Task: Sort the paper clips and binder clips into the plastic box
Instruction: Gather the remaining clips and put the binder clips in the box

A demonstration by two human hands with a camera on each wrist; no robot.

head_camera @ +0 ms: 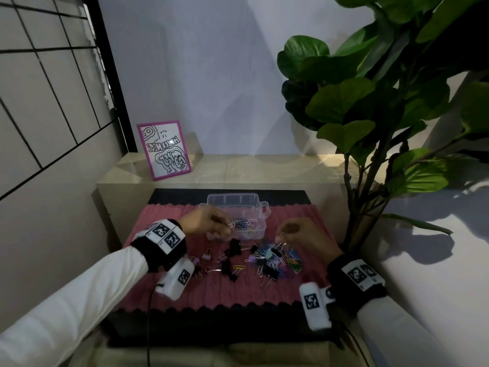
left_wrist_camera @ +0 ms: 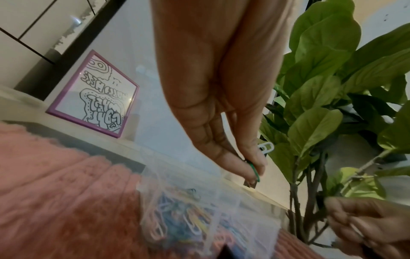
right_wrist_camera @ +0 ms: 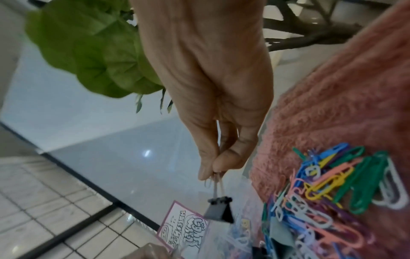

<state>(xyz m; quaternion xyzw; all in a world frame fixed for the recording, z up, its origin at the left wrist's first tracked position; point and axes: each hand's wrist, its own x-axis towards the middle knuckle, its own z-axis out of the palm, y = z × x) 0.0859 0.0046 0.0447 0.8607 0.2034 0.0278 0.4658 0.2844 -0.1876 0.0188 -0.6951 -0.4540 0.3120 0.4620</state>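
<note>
A clear plastic box (head_camera: 260, 207) stands at the back of the pink mat (head_camera: 238, 292), with coloured paper clips (left_wrist_camera: 188, 219) inside. My left hand (head_camera: 229, 226) hovers over the box's near left corner and pinches a green paper clip (left_wrist_camera: 254, 170); a white clip (left_wrist_camera: 265, 147) sticks out behind the fingers. My right hand (head_camera: 280, 235) hangs above the mixed pile (head_camera: 275, 258) and pinches the wire handles of a black binder clip (right_wrist_camera: 219, 210), which dangles just above the pile. Loose coloured paper clips (right_wrist_camera: 332, 192) lie below it.
Several black and purple binder clips (head_camera: 232, 247) are scattered on the mat's middle and left. A pink-framed drawing (head_camera: 164, 151) leans on the ledge behind. A large leafy plant (head_camera: 370, 115) stands close on the right.
</note>
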